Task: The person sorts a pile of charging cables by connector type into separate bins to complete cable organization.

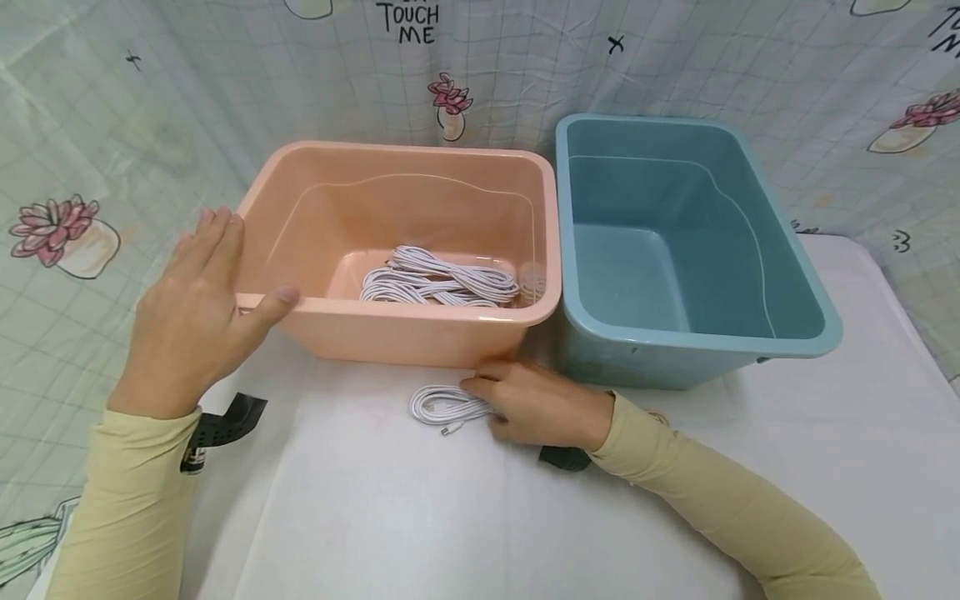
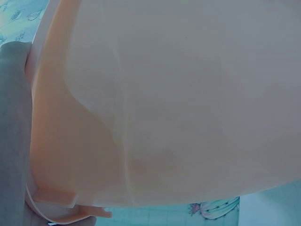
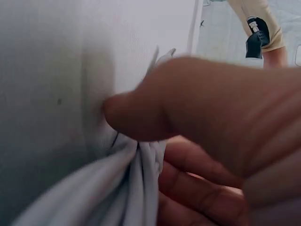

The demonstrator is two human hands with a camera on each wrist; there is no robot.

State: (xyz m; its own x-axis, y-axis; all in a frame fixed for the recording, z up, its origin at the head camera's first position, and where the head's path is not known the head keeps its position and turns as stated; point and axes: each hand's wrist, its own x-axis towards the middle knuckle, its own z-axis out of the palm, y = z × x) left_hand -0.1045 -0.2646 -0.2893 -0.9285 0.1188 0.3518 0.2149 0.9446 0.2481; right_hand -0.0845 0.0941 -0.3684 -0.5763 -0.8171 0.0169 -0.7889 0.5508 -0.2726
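On the white table, a coiled white cable (image 1: 447, 406) lies in front of the peach bin (image 1: 405, 332), a small connector showing at its near side. My right hand (image 1: 551, 407) grips the coil's right end. In the right wrist view, the thumb and curled fingers of the right hand (image 3: 202, 108) close around the bundled cable strands (image 3: 134, 183). My left hand (image 1: 198, 304) rests on the front left corner of the peach bin's rim, fingers extended and thumb on the front edge. Several coiled white cables (image 1: 442, 279) lie inside that bin.
A blue-green bin (image 1: 697, 342) stands right beside the peach one, with no contents visible. Behind both hangs a patterned cloth (image 1: 517, 75). Black straps (image 1: 232, 421) are at both wrists. White tabletop (image 1: 420, 525) extends in front of the bins.
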